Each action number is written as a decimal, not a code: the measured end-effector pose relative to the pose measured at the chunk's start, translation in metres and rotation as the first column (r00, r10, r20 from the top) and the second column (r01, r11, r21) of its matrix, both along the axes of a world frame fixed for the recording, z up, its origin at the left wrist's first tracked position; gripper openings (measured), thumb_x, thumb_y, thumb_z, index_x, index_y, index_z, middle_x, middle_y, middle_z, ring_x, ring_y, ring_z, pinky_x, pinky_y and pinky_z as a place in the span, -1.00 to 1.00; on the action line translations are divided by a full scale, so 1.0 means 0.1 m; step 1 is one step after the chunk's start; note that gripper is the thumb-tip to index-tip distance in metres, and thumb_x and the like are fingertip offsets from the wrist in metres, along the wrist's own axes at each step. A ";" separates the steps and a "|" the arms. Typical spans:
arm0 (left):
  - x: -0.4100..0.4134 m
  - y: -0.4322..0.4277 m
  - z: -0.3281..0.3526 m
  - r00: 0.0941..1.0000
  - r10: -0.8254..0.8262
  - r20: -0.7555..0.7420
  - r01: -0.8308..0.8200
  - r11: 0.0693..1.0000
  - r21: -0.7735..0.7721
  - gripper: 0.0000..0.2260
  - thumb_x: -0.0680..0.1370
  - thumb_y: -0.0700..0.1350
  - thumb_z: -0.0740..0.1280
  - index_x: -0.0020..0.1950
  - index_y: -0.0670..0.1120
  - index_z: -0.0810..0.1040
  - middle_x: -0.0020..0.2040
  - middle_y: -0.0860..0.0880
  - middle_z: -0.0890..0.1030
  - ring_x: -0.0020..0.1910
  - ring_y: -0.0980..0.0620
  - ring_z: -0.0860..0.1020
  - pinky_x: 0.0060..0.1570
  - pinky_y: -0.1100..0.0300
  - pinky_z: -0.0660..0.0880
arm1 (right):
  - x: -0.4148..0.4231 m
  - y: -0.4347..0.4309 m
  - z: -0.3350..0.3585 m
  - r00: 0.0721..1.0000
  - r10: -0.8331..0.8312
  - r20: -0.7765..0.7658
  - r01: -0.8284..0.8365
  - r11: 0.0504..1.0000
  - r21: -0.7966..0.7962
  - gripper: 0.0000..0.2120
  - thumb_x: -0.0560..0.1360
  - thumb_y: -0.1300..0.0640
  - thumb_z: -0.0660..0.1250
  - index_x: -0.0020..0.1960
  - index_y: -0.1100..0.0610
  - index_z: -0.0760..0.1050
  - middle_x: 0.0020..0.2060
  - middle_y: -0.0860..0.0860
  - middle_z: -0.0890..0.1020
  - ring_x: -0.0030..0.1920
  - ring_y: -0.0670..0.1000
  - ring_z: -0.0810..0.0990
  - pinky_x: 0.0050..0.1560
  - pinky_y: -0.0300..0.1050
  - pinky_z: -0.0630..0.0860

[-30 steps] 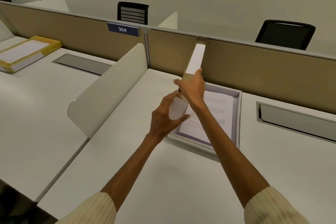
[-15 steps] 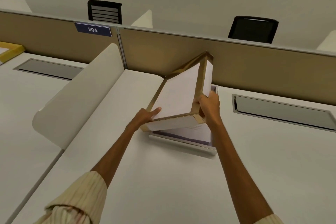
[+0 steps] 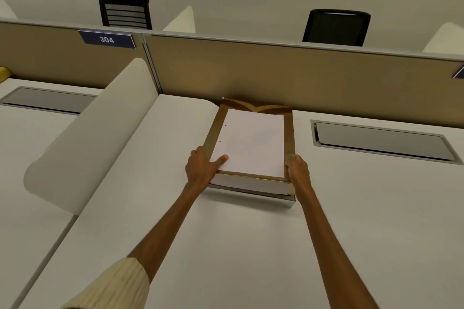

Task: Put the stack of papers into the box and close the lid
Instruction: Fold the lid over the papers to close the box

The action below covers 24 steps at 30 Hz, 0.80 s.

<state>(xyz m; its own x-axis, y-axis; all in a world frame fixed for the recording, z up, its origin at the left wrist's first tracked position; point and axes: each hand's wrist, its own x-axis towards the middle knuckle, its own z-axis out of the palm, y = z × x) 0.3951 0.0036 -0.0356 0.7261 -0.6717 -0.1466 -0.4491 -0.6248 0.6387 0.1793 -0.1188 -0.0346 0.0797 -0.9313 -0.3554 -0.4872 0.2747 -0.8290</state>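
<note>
The lid (image 3: 251,143), white with a gold border, lies nearly flat on top of the box (image 3: 253,190), which stands on the white desk against the tan partition. A thin strip of the box's front wall shows below the lid. My left hand (image 3: 202,170) grips the lid's near left corner, thumb on top. On the near right corner, my right hand (image 3: 298,174) holds the lid's edge. The papers are hidden under the lid.
A curved white divider (image 3: 95,133) rises to the left of the box. A grey cable hatch (image 3: 381,140) is set in the desk to the right, another hatch (image 3: 47,100) at the far left. The tan partition (image 3: 276,75) runs behind the box; two black chairs stand beyond it.
The lid stood upright beside the open box, then tilted down over it, and now lies almost flat on the box. The papers, visible earlier, are covered. Both hands moved to the lid's near corners.
</note>
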 end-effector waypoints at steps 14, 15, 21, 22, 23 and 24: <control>-0.13 0.27 -0.36 0.998 -0.047 0.043 0.049 0.998 -0.038 -0.27 0.48 0.28 0.32 0.47 -0.16 0.29 0.36 -0.18 0.49 0.30 -0.17 0.49 0.24 -0.08 0.52 | -0.18 0.25 -0.41 0.997 0.062 -0.041 -0.067 0.989 -0.129 -0.52 0.66 0.10 0.06 0.56 0.14 0.13 0.47 0.16 0.37 0.41 0.23 0.40 0.43 0.14 0.33; -0.13 0.27 -0.39 0.998 -0.048 0.038 0.049 0.998 -0.038 -0.25 0.48 0.29 0.32 0.49 -0.15 0.27 0.39 -0.18 0.47 0.33 -0.18 0.47 0.27 -0.09 0.50 | -0.18 0.26 -0.43 0.997 0.059 -0.047 -0.066 0.987 -0.143 -0.52 0.66 0.11 0.07 0.56 0.15 0.14 0.45 0.16 0.40 0.38 0.24 0.44 0.41 0.15 0.37; 0.02 0.08 -0.42 0.995 -0.011 -0.096 0.001 0.995 -0.103 -0.12 0.48 0.28 0.33 0.61 -0.06 -0.02 0.55 -0.15 0.29 0.47 -0.23 0.36 0.39 -0.16 0.38 | -0.16 0.06 -0.33 0.997 0.044 -0.070 -0.059 0.972 -0.228 -0.51 0.63 -0.02 0.16 0.49 0.19 0.29 0.40 0.17 0.47 0.39 0.23 0.45 0.37 0.11 0.38; 0.06 0.00 -0.40 0.995 -0.026 -0.093 0.016 0.994 -0.107 -0.14 0.49 0.27 0.33 0.61 -0.06 -0.01 0.54 -0.15 0.30 0.46 -0.24 0.37 0.38 -0.17 0.38 | -0.12 -0.02 -0.29 0.996 0.046 -0.073 -0.062 0.971 -0.231 -0.48 0.62 -0.04 0.16 0.51 0.17 0.25 0.44 0.16 0.42 0.42 0.22 0.41 0.40 0.14 0.34; 0.10 -0.08 -0.37 0.996 -0.040 -0.084 0.031 0.994 -0.106 -0.16 0.50 0.26 0.32 0.60 -0.06 0.00 0.54 -0.16 0.31 0.45 -0.25 0.38 0.38 -0.18 0.39 | -0.07 -0.10 -0.25 0.997 0.047 -0.068 -0.062 0.968 -0.242 -0.46 0.62 -0.05 0.16 0.52 0.16 0.24 0.46 0.16 0.39 0.44 0.22 0.39 0.41 0.15 0.33; 0.14 -0.17 -0.34 0.997 -0.049 -0.067 0.041 0.994 -0.106 -0.19 0.52 0.24 0.31 0.60 -0.06 0.01 0.53 -0.16 0.33 0.44 -0.25 0.40 0.38 -0.19 0.40 | -0.02 -0.19 -0.22 0.997 0.043 -0.056 -0.056 0.965 -0.255 -0.47 0.62 -0.04 0.17 0.52 0.17 0.25 0.46 0.15 0.39 0.44 0.22 0.40 0.40 0.16 0.34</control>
